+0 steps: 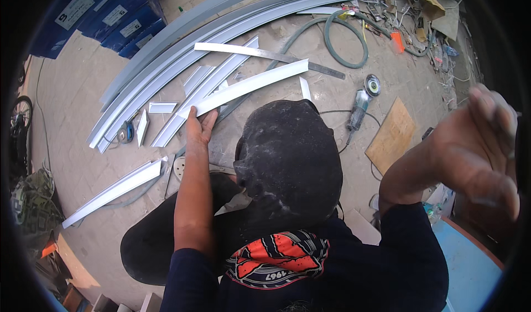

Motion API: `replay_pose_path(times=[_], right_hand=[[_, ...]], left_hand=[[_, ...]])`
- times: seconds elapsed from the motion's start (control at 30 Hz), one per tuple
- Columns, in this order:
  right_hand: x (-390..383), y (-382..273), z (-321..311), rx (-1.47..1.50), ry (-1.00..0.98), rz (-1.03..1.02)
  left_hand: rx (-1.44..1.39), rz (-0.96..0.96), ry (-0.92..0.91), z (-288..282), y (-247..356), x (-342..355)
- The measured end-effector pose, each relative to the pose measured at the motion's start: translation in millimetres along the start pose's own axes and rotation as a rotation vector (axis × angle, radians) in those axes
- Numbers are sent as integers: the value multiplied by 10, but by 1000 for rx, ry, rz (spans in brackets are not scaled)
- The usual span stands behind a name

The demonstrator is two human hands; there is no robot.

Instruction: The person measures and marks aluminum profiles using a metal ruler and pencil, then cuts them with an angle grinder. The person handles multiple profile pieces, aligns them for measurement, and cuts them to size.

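Note:
My left hand holds a long white trim strip near its left end, its fingers against the strip's lower edge. The strip slants up to the right above other pieces. Beneath it lies a white grooved profile, with a short cut piece beside it. A thin metal ruler-like strip crosses just beyond. My right hand is raised at the right, close to the camera, thumb and fingers apart and nothing visible in it. Its outer edge is lost in the dark rim.
Long white and grey profiles curve across the back. An angle grinder lies right of my knee, near a wooden board. A hose coils behind. A tape measure, blue boxes and scrap surround the area.

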State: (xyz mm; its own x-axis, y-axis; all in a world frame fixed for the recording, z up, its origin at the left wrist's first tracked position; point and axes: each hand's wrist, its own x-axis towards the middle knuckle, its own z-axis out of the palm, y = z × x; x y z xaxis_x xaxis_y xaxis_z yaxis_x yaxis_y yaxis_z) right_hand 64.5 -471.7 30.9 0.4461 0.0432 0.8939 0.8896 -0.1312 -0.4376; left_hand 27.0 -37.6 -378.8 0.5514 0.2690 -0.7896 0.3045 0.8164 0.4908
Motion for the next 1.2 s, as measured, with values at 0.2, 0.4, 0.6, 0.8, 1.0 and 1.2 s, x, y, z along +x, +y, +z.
replay_pose_path(times=[0.2, 0.4, 0.6, 0.8, 1.0, 1.2], right_hand=[[-3251, 1641, -964, -1191, 17, 1584], [-4299, 2059, -1584, -779, 4, 1829], [-3916, 2157, -1476, 27, 377, 1944], [-2983, 1291, -521, 130, 509, 1611], [-2094, 1458, 596, 677, 242, 1510], [-2152, 1636, 1480, 687, 275, 1806]], left_hand=[[-13, -37, -6, 383, 41, 63], [23, -35, 53, 326, 141, 290], [1046, 386, -34, 292, -511, -280], [1479, 649, -790, 899, -941, -942], [1281, 691, -1161, 1323, -813, -1339], [1443, 717, -783, 1178, -675, -1360]])
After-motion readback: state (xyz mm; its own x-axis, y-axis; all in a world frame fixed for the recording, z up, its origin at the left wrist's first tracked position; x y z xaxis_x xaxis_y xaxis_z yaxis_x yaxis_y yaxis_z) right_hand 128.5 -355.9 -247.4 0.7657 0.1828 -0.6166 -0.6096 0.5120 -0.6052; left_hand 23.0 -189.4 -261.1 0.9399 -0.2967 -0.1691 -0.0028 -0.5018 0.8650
